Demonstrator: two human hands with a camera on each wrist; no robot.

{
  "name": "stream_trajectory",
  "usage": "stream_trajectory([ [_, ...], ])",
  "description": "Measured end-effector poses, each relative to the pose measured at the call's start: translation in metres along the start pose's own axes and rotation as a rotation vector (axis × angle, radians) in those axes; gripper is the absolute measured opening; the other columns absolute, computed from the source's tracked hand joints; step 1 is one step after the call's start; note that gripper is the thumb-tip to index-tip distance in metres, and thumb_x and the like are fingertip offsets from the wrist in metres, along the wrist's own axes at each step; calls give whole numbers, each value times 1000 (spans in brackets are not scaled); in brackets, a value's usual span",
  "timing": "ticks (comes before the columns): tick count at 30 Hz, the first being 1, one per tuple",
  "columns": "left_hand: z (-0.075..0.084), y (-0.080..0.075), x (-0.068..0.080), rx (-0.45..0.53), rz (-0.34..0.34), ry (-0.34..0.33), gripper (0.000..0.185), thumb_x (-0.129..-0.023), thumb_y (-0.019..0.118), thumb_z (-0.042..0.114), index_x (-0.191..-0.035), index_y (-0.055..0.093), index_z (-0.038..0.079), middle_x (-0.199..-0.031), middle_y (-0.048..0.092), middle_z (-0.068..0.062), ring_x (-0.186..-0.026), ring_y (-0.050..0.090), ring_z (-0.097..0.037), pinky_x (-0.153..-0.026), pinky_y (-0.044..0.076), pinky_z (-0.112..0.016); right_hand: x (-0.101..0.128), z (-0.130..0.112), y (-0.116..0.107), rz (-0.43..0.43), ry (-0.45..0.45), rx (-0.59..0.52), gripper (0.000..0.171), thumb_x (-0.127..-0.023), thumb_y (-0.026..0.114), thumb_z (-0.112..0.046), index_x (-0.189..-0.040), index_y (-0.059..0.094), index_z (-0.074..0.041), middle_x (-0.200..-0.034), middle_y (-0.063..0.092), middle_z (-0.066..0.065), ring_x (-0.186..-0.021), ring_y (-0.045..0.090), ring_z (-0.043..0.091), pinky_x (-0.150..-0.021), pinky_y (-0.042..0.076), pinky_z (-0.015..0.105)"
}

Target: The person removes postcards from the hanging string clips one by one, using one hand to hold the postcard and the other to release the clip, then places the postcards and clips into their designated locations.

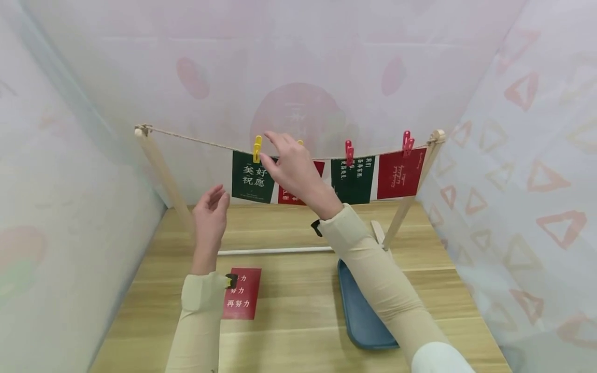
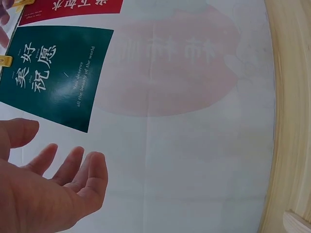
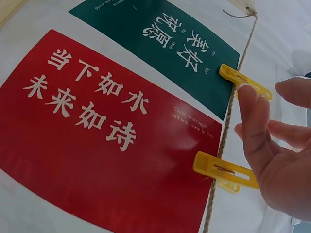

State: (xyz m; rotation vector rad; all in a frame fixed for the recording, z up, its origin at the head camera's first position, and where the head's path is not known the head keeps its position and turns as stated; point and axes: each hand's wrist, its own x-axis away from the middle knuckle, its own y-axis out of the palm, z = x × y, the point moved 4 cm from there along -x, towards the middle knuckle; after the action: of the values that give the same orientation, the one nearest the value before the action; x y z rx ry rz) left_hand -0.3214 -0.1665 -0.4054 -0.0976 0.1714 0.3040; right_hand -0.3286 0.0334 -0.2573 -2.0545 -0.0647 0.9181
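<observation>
A pale wooden worktop (image 1: 298, 321) carries a small drying frame: two slanted wooden posts, the left post (image 1: 163, 176) and the right post (image 1: 412, 189), with a twine line (image 1: 205, 141) strung between them and sagging slightly toward the middle. Four cards hang from the line side by side: a green card (image 1: 249, 178) at the left end, a red card (image 3: 92, 145) just beside it and largely hidden behind the hand in the head view, then a second green card (image 1: 353, 178) and a second red card (image 1: 399, 173) next to the right post. On the worktop a blue tray (image 1: 361, 316) lies under the right forearm, and a loose red card (image 1: 243, 294) lies flat just beside the left sleeve. The right hand (image 1: 291, 168) is raised to the line with the forearm angled up and leftward, the wrist bent; its grip is spread, fingers fairly straight and holding nothing, the fingertips next to the yellow peg (image 3: 245, 81) that clips the green card, while another yellow peg (image 3: 224, 171) on the red card sits just in front of its palm. The left hand (image 1: 210, 217) stands upright lower down, below and left of the green card, palm turned inward, fingers loosely open and apart from everything. Two pink pegs, one (image 1: 349, 152) on the second green card and one (image 1: 408, 142) on the second red card, grip the line further right.
</observation>
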Motion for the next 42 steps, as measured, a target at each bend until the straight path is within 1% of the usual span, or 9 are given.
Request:
stream_trajectory([
  [2, 1, 3, -1, 15, -10, 16, 44, -99, 58, 23, -140, 52, 9, -140, 55, -14, -130, 52, -25, -112, 40, -37, -3, 0, 3, -19, 17, 19, 49, -96, 63, -25, -139, 52, -3, -138, 59, 13, -125, 58, 24, -106, 47, 33],
  [6, 4, 8, -5, -7, -18, 50, 43, -99, 58, 22, -140, 53, 9, -139, 56, -15, -127, 54, -25, -111, 42, -38, -10, -1, 8, -52, 41, 10, 52, -97, 61, -28, -141, 49, -3, -141, 56, 13, -131, 53, 23, -108, 44, 34],
  [9, 6, 12, -8, -40, -22, 62, 43, -100, 57, 24, -141, 52, 10, -139, 57, -15, -128, 54, -26, -110, 42, -39, -14, -1, 10, -60, 60, -18, 53, -98, 60, -28, -142, 47, -3, -139, 57, 13, -127, 56, 23, -106, 47, 32],
  [14, 7, 18, -11, -62, -37, 45, 42, -100, 57, 24, -140, 53, 11, -137, 57, -15, -127, 54, -25, -109, 43, -40, -16, 2, 11, -76, 98, -53, 53, -98, 60, -29, -143, 46, -3, -133, 60, 14, -121, 59, 22, -100, 51, 32],
  [17, 7, 21, -10, -65, -31, 46, 39, -99, 57, 22, -135, 55, 7, -133, 59, -16, -122, 55, -25, -108, 44, -39, -16, 3, 12, -88, 113, -66, 54, -98, 59, -30, -143, 45, -4, -131, 60, 14, -119, 59, 21, -98, 52, 31],
  [23, 10, 22, -6, -64, 28, 45, 33, -99, 58, 21, -124, 59, 0, -116, 61, -12, -104, 55, -15, -91, 46, -24, -19, 5, 14, -103, 116, -104, 52, -98, 59, -30, -142, 47, -4, -130, 62, 12, -117, 59, 21, -96, 52, 29],
  [29, 11, 20, -2, -42, 40, 14, 31, -101, 55, 22, -120, 59, -2, -103, 56, -2, -93, 51, -10, -82, 43, -15, -21, 7, 16, -117, 120, -112, 46, -98, 59, -28, -138, 52, -6, -125, 65, 10, -112, 62, 20, -93, 53, 25],
  [34, 13, 21, -1, -49, 29, 17, 31, -102, 53, 23, -121, 59, -2, -104, 56, -3, -93, 50, -11, -81, 44, -15, -25, 9, 14, -122, 126, -130, 44, -99, 57, -28, -138, 53, -8, -125, 67, 9, -108, 66, 19, -90, 53, 23],
  [42, 11, 25, 0, -49, 9, -18, 31, -102, 53, 21, -121, 58, -1, -105, 56, -3, -93, 50, -11, -81, 44, -13, -22, 9, 15, -99, 120, -144, 40, -99, 57, -26, -134, 56, -8, -124, 68, 8, -97, 69, 17, -79, 53, 18],
])
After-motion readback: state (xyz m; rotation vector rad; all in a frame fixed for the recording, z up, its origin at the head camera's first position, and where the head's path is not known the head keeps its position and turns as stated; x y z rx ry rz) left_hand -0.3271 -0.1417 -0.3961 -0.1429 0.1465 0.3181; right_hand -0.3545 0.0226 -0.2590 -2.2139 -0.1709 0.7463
